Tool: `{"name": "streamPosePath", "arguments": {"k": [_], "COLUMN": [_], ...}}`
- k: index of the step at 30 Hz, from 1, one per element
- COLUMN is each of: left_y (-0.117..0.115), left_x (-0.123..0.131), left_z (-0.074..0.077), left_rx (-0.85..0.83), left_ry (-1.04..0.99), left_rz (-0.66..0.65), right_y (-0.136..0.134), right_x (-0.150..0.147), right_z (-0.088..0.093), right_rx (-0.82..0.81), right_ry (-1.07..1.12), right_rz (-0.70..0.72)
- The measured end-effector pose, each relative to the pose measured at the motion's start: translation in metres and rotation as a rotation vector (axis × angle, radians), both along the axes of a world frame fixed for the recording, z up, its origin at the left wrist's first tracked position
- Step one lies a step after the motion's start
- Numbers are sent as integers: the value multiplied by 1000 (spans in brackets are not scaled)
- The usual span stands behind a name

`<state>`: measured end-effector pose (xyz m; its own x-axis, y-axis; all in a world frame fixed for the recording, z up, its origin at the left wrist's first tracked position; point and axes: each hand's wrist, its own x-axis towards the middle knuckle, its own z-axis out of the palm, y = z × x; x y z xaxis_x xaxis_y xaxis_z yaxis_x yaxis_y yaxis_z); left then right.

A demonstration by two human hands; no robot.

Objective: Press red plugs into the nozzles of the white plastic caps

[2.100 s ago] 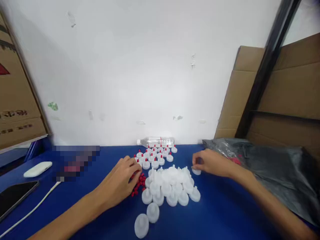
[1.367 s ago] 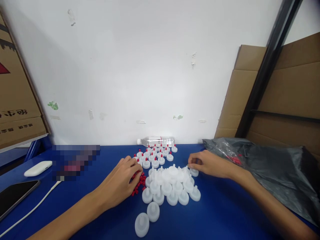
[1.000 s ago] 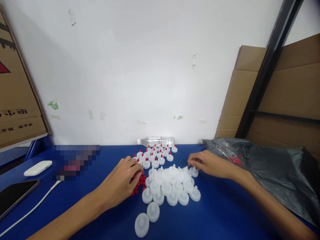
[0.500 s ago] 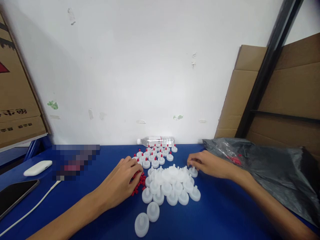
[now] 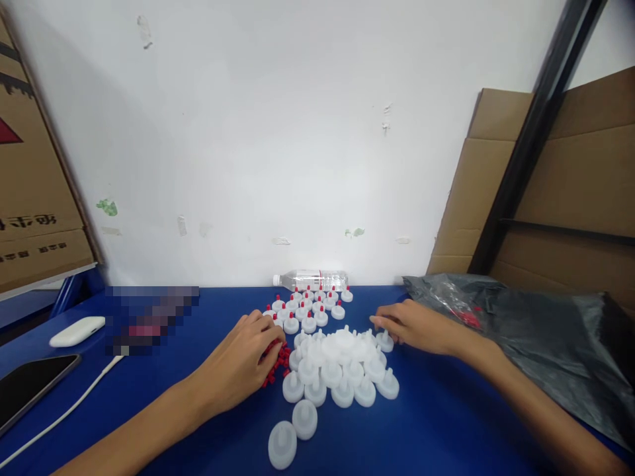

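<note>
A heap of white plastic discs with small spouts [image 5: 342, 367] lies mid-table on the blue table [image 5: 436, 423]. My left hand [image 5: 238, 367] rests curled over a pile of small red caps [image 5: 278, 360] at the heap's left side, fingertips in the caps. My right hand [image 5: 414, 325] sits at the heap's right edge, its fingers closed round one white disc [image 5: 383, 340]. Behind the heap stand several white discs fitted with red caps [image 5: 307, 311].
A clear water bottle [image 5: 310, 279] lies against the wall. A dark plastic bag [image 5: 536, 337] covers the table's right side, with cardboard [image 5: 570, 185] behind it. At the left are a phone [image 5: 30, 390], a white cable [image 5: 64, 416], a white case [image 5: 77, 330] and cardboard boxes [image 5: 34, 198].
My right hand drew in to the heap's right edge with the white disc; the disc now sits against the heap. My left hand stayed on the red caps.
</note>
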<state>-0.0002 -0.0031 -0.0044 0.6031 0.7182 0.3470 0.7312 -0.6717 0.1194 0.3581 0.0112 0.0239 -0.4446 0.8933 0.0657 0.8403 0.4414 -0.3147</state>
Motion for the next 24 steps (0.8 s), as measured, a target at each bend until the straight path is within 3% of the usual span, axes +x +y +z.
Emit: {"name": "streamPosePath", "arguments": {"k": [10,16,20,24], "left_y": [-1,0,0,-1], "left_x": [-1,-2,-2,-2], "left_z": [0,-1,-2,-2], "left_rx": [3,29,5,-11], "left_ry": [-15,-32,-9,0], "left_rz": [-14,-22,-13,-13], "right_y": [-1,0,-4,-4], "right_x": [-2,-4,-17,-33], "right_z": [0,1,-3,-11], "right_rx": [1,121,144,29], "right_ry": [6,66,189,192], "right_rz": [3,-81,1,98]}}
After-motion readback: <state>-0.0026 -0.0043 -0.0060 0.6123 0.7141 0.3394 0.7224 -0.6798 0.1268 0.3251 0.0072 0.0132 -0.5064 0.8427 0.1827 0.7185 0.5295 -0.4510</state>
